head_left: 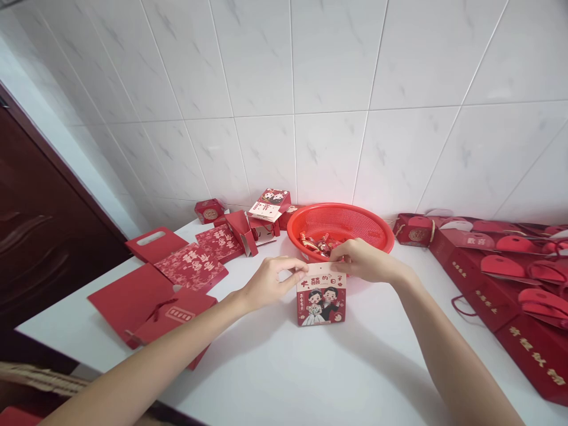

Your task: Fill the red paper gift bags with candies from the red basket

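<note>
A small red and cream gift box [321,302], printed with a cartoon bride and groom, stands upright on the white table. My left hand [276,281] pinches the left end of its cream top edge between thumb and fingers. At the right end of the same edge, the fingers of my right hand [364,260] are closed on the box. Right behind it sits a red plastic basket [341,214] with wrapped candies [320,244] at the bottom, partly hidden by my right hand and the box.
Flat red cardboard pieces [189,266] and a red bag [177,313] lie on the left of the white table [284,378]. Several small boxes [270,204] are by the tiled wall [261,154]. Rows of filled-looking red boxes [497,296] occupy the right side.
</note>
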The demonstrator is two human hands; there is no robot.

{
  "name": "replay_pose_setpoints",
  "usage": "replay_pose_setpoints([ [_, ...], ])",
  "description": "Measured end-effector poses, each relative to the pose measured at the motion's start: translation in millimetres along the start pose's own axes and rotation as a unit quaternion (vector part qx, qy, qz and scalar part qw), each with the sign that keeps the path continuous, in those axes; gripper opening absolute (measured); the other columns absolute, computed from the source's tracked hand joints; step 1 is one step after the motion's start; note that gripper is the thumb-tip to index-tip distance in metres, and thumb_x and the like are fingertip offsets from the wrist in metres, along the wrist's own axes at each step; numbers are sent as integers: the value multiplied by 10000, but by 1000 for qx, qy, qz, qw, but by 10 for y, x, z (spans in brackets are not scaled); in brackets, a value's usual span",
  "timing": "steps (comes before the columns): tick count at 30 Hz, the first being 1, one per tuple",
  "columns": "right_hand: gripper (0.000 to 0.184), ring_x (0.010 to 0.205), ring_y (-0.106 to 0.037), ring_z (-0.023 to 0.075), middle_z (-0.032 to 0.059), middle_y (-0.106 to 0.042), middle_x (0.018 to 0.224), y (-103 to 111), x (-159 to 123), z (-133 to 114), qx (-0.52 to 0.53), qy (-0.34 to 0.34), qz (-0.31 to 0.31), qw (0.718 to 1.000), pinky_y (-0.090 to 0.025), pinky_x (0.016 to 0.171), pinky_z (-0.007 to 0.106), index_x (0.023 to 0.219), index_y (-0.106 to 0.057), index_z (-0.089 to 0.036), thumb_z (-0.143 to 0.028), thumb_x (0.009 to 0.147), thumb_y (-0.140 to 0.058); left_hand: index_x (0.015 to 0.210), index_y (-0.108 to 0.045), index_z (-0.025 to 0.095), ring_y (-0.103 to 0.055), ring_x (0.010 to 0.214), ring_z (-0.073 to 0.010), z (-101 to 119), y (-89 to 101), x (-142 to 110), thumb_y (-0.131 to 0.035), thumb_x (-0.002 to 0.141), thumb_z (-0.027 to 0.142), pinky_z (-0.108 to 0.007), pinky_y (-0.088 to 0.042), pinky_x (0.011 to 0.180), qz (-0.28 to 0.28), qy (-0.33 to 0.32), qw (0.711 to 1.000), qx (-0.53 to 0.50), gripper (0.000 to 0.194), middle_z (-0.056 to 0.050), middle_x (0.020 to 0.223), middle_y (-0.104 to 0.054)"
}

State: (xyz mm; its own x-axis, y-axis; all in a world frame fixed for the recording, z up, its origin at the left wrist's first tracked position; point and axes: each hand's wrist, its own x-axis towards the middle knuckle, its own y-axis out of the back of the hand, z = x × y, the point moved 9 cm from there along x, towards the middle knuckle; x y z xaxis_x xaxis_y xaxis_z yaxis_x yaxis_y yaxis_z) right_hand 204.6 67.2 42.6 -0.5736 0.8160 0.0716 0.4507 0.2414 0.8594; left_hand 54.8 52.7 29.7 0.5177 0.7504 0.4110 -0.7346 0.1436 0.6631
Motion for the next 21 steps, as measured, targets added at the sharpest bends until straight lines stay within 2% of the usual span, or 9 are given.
replay_pose_setpoints([
  [3, 266, 570, -359, 117, -22, -421, 583, -42, 24, 29, -7, -12, -16, 1000, -254, 546, 271, 582, -399, -189, -153, 804, -543, 971, -756, 198, -718, 920, -208, -34, -6, 1, -570, 942, 256, -302, -550, 831, -1, 9, 1000, -14, 197, -39, 982, -792],
  [5, 287, 574, -348, 113, -27, -407, 586, -51, 30, 32, 9, 6, -24, 1000, -250, 549, 270, 583, -379, -189, -172, 810, -553, 974, -752, 198, -718, 930, -210, -46, -11, -2, -569, 942, 257, -301, -548, 833, -5, 16, 1000, -16, 195, -37, 987, -791],
  [8, 310, 583, -347, 108, -31, -404, 605, -52, 10, 71, 64, 36, -27, 997, -263, 553, 264, 603, -415, -186, -272, 856, -573, 962, -741, 195, -715, 904, -200, -34, -8, -7, -561, 942, 261, -294, -541, 822, -8, 16, 1000, -14, 193, -31, 959, -787],
  [11, 337, 622, -415, 119, -11, -485, 652, -101, -41, 143, 126, 47, -9, 991, -321, 572, 257, 651, -513, -172, -390, 901, -571, 947, -730, 198, -711, 884, -189, -12, -4, -11, -553, 943, 268, -283, -537, 806, -16, 9, 1000, -11, 191, -22, 939, -780],
  [14, 378, 640, -475, 131, 14, -568, 677, -144, -140, 165, 146, 51, 63, 986, -372, 585, 256, 699, -575, -161, -462, 927, -556, 900, -714, 202, -704, 845, -179, 16, -8, -18, -541, 932, 256, -274, -535, 776, -27, -2, 1000, 4, 184, -13, 894, -768],
  [17, 436, 629, -520, 135, 30, -606, 681, -114, -352, 97, 129, 55, 127, 982, -411, 570, 253, 722, -588, -161, -510, 970, -505, 846, -700, 207, -703, 862, -180, 70, -44, -48, -534, 911, 225, -276, -536, 789, -46, -27, 998, 33, 179, -18, 903, -756],
  [19, 465, 612, -543, 133, 37, -619, 698, 53, -608, 43, 99, 50, 172, 979, -435, 552, 253, 748, -610, -162, -532, 992, -471, 831, -698, 211, -704, 969, -200, 119, -86, -86, -519, 912, 216, -296, -534, 861, -64, -52, 995, 55, 196, -43, 1031, -748],
  [21, 459, 582, -565, 129, 39, -634, 717, 405, -1009, 33, 72, 31, 257, 963, -457, 527, 257, 811, -649, -170, -561, 987, -486, 836, -697, 214, -686, 1078, -221, 149, -135, -130, -493, 924, 219, -320, -522, 931, -88, -67, 991, 78, 222, -66, 1171, -715],
])
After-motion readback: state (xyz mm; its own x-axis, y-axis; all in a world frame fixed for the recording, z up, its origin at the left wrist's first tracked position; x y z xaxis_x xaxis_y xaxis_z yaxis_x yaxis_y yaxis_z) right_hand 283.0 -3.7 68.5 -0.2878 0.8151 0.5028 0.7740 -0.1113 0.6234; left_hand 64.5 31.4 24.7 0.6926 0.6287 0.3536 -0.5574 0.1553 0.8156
